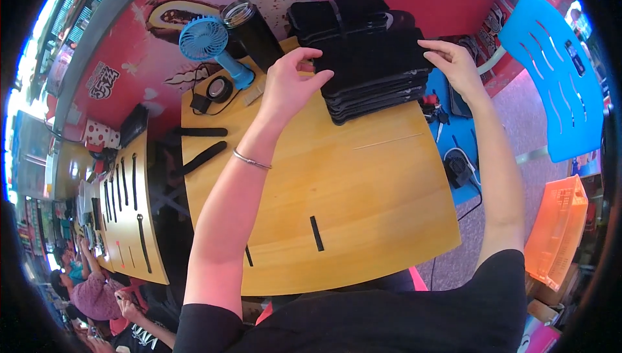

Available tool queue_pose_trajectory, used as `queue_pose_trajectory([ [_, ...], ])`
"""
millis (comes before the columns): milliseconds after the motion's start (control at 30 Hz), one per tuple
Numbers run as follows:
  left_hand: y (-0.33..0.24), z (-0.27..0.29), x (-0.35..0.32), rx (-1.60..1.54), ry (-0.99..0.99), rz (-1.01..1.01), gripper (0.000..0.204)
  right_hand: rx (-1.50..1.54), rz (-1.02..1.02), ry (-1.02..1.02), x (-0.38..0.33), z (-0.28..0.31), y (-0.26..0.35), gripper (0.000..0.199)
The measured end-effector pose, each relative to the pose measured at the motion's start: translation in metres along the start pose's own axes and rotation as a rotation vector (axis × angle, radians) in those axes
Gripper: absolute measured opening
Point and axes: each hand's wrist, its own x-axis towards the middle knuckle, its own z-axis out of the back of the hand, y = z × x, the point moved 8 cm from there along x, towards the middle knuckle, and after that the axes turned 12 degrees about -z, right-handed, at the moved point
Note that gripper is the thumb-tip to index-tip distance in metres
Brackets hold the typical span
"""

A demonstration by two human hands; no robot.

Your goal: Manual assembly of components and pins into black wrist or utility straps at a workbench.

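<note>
A stack of flat black pieces, soft like fabric, stands at the far right of the wooden table. My left hand is at its left edge, thumb and fingers spread apart, with the thumb tip at the top piece. At the opposite edge is my right hand, its index finger and thumb slightly apart at the corner. Neither hand visibly grips a piece. Behind the stack lies a strapped black bundle. Short black strips and longer black bands lie on the table.
A blue handheld fan, a black bottle and a tape roll stand at the back left. A thin stick lies near the stack. Right: a blue chair and an orange crate. Other people sit lower left.
</note>
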Motion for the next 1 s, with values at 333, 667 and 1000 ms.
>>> queue_pose_trajectory([
  [333, 0.003, -0.003, -0.001, -0.02, 0.008, 0.005, 0.041, -0.042, 0.002, -0.023, -0.003, -0.002, 0.001, 0.026],
  [667, -0.014, -0.004, 0.001, 0.096, 0.004, -0.18, 0.033, -0.212, 0.266, -0.195, -0.015, 0.005, 0.019, 0.022],
  [1000, -0.011, -0.012, 0.001, 0.128, 0.074, -0.198, 0.034, -0.34, 0.305, -0.198, -0.018, -0.001, 0.022, 0.029],
])
